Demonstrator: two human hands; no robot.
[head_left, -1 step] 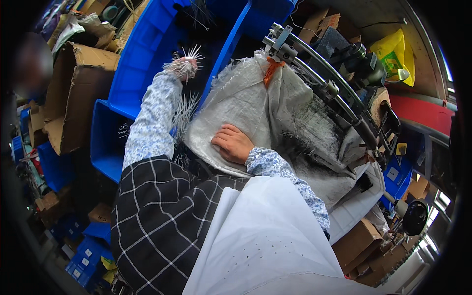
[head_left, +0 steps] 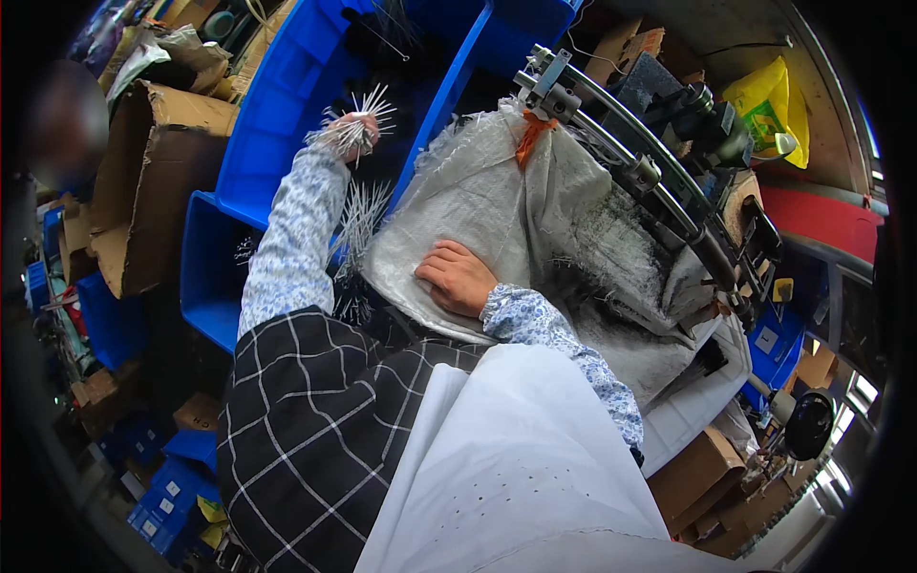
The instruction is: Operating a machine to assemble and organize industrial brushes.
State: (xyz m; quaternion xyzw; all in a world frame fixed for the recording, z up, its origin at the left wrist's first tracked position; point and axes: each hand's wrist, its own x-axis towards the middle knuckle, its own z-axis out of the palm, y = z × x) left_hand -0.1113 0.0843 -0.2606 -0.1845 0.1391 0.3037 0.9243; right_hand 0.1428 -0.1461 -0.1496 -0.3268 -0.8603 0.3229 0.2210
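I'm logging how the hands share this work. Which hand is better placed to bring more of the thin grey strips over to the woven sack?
Left. The left hand already grips a bundle of strips above the blue bin; the right hand lies flat on the woven sack.

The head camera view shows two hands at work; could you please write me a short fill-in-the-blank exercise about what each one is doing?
1. The left hand grips a bundle of thin white ____, held over the big blue plastic bin.
2. The right hand lies palm-down on the grey woven ____.
3. An ____ tie gathers the top of that grey woven cover.
4. The torn brown cardboard box sits to the ____ of the blue plastic bin.

Missing words: sticks; sack; orange; left
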